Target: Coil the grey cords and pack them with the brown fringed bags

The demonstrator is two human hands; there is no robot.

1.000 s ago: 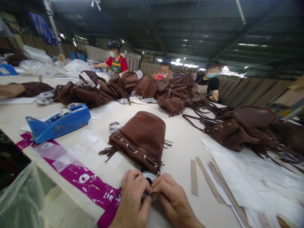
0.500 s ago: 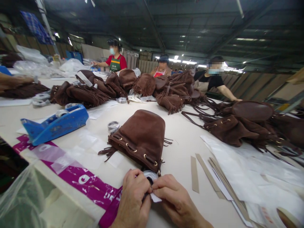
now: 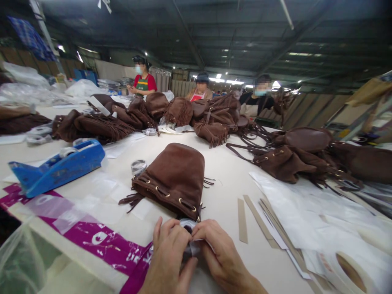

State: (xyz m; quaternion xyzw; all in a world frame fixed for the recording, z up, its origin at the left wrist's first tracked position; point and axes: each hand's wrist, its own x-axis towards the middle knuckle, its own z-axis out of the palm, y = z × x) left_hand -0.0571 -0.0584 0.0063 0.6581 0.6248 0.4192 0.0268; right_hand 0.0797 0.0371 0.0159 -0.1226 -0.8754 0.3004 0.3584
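Observation:
A brown drawstring bag (image 3: 176,173) with gold eyelets lies on the table, its gathered mouth toward me. Just below that mouth, my left hand (image 3: 170,255) and my right hand (image 3: 217,251) meet with fingers closed. Between them is a small piece of pale, translucent wrapping (image 3: 193,247) around something dark, perhaps part of the bag's strap; the fingers cover most of it. My right thumb and fingers pinch the wrapping, and my left fingers grip its other side. A grey-wrapped coil (image 3: 139,166) rests beside the bag.
A blue tape dispenser (image 3: 61,167) stands at left, behind purple tape (image 3: 101,239) along the table edge. Brown fringed bags (image 3: 180,110) are heaped across the back. Cardboard strips (image 3: 243,220), white sheets (image 3: 294,204) and a tape roll (image 3: 346,269) lie at right. Several co-workers surround the table.
The white flap that stuck out between my hands is now folded in under my right fingers. The view has turned slightly right. A co-worker at right has drawn an arm back from the bags.

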